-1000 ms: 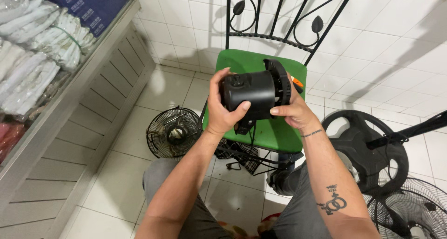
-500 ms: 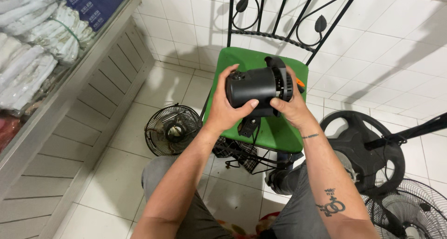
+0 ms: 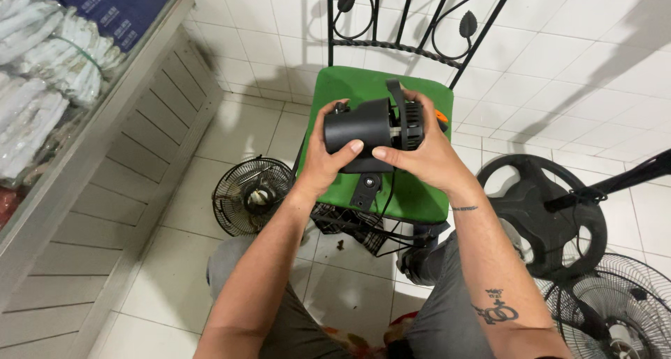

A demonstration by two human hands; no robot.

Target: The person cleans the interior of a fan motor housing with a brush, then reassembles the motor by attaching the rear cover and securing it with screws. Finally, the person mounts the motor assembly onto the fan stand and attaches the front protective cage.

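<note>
i'm holding a black fan motor housing (image 3: 367, 132) in both hands, up above the green seat of a metal chair (image 3: 349, 86). my left hand (image 3: 328, 160) wraps the smooth rear of the housing from the left and below, fingers (image 3: 355, 147) clenched round it with the thumb across its underside. my right hand (image 3: 423, 156) grasps the ribbed front end from the right, its thumb nearly meeting the left one under the body. a black bracket (image 3: 365, 188) hangs down from the housing, and a thin cable (image 3: 386, 198) trails from it toward the floor. something small and orange (image 3: 440, 116) peeks out just behind my right hand; i cannot tell what it is.

on the white tiled floor (image 3: 601, 44), to the left of the chair, lies a round wire fan guard (image 3: 251, 195). more black wire grille (image 3: 349, 226) sits under the seat's front edge. to my right stands a round black fan base (image 3: 542, 209), and beyond it, in the lower right corner, another fan grille (image 3: 615, 310). along the left wall runs a grey slatted shelf unit (image 3: 105, 191) with bundles in clear wrap (image 3: 49, 72) on top.
</note>
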